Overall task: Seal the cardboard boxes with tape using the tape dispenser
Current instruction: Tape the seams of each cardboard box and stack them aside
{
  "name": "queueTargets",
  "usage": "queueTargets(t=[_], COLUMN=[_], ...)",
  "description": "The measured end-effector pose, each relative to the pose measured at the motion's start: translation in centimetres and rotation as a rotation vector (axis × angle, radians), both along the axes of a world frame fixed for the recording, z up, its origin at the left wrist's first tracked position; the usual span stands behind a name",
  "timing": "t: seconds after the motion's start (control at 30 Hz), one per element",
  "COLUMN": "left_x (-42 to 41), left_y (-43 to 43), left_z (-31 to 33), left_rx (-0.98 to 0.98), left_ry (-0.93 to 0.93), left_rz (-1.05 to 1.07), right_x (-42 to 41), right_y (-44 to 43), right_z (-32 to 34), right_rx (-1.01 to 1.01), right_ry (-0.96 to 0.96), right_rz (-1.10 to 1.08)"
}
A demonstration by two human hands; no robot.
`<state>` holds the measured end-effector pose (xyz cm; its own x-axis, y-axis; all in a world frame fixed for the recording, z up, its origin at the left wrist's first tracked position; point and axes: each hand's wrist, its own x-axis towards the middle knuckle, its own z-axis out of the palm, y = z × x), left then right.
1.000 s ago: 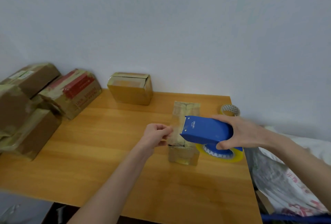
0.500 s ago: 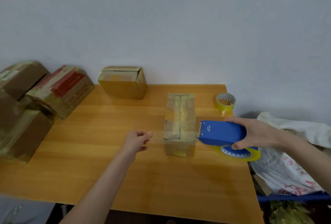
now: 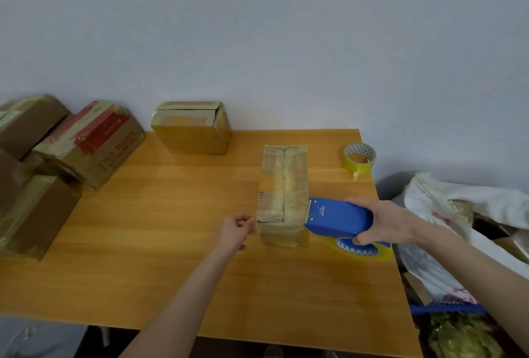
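Head view. The cardboard box (image 3: 283, 194) is lying on the wooden table (image 3: 171, 243), right of centre. Its long axis is running away from the person toward the wall, and the top seam, already glossy with tape, is running along that same axis.

The right hand (image 3: 386, 223) is wrapping fingers and thumb round the blue tape dispenser (image 3: 339, 218). The dispenser's mouth is meeting the box's right side near the near end. Its body is pointing left, across the box's long axis rather than along it. The dispenser's yellowish roll is hanging below the hand, just above the table.

The left hand (image 3: 236, 228) is sitting against the box's near left corner with its fingers curled. Whether it is pinching a tape end or only bracing the box cannot be determined, because clear tape is not resolving there.

The hands are flanking the near end of the box, one on each side, with the box between them. Judged from this layout, the coming move is turning on a crosswise path: the right hand is placed to drive the dispenser, and the left hand is placed to anchor the box against that pull.

A spare tape roll (image 3: 359, 158) is standing near the far right corner, well apart from both hands.
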<state>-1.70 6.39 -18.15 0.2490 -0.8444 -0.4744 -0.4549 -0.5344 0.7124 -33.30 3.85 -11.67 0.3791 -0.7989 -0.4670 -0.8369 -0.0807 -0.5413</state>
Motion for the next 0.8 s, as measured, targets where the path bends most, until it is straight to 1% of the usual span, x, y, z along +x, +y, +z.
queueTargets(t=[0.07,0.1,0.13,0.17,0.2,0.23,0.27,0.3,0.33,0.37,0.4,0.43,0.47,0.53,0.67,0.73,0.8], left_x=[0.1,0.5,0.8,1.0,0.9,0.3,-0.6,-1.8,-3.0,-4.0,-4.7,-4.7,-4.4,-3.8,-3.6,-3.6,-3.5], left_y=[0.4,0.6,1.0,1.2,1.3,1.5,1.6,1.8,2.0,2.3,2.5,2.6,2.6,2.4,2.0,1.9,2.1], left_z=[-0.5,-0.8,-0.9,-0.9,-0.6,-0.1,0.6,1.5,2.2,2.4,2.3,1.7,1.3,0.5,0.1,0.3,0.3], left_rx=[0.094,0.11,0.078,-0.026,-0.196,-0.391,-0.58,-0.701,-0.733,-0.688,-0.597,-0.53,-0.505,-0.479,-0.535,-0.502,-0.516], left_ry=[-0.13,-0.18,-0.229,-0.296,-0.373,-0.434,-0.465,-0.484,-0.495,-0.525,-0.593,-0.689,-0.774,-0.845,-0.865,-0.847,-0.833], left_rz=[-0.145,-0.172,-0.152,-0.098,-0.06,-0.077,-0.16,-0.306,-0.488,-0.658,-0.788,-0.865,-0.897,-0.896,-0.925,-0.939,-0.944], right_x=[-0.2,-0.2,-0.1,0.0,0.1,0.0,0.0,0.0,-0.1,-0.1,-0.2,-0.2,-0.2,-0.5,-2.2,-3.2,-4.3], right_y=[0.0,0.0,0.1,0.1,0.1,0.1,0.2,0.3,0.3,0.3,0.3,0.3,0.3,0.5,0.7,0.8,1.0], right_z=[0.0,0.0,0.1,0.1,0.1,0.0,-0.2,-0.3,-0.4,-0.4,-0.4,-0.4,-0.4,-0.5,-0.6,-0.7,-0.8], right_rx=[-0.002,-0.001,-0.002,-0.002,-0.001,0.006,0.009,0.011,0.012,0.014,0.016,0.019,0.02,0.016,0.003,-0.006,0.016], right_ry=[-0.002,-0.008,-0.015,-0.02,-0.025,-0.029,-0.036,-0.046,-0.056,-0.068,-0.079,-0.094,-0.106,-0.126,-0.152,-0.134,-0.092], right_rz=[-0.012,-0.016,-0.015,-0.016,-0.02,-0.023,-0.02,-0.02,-0.022,-0.024,-0.023,-0.02,-0.017,-0.014,-0.017,0.0,0.022])
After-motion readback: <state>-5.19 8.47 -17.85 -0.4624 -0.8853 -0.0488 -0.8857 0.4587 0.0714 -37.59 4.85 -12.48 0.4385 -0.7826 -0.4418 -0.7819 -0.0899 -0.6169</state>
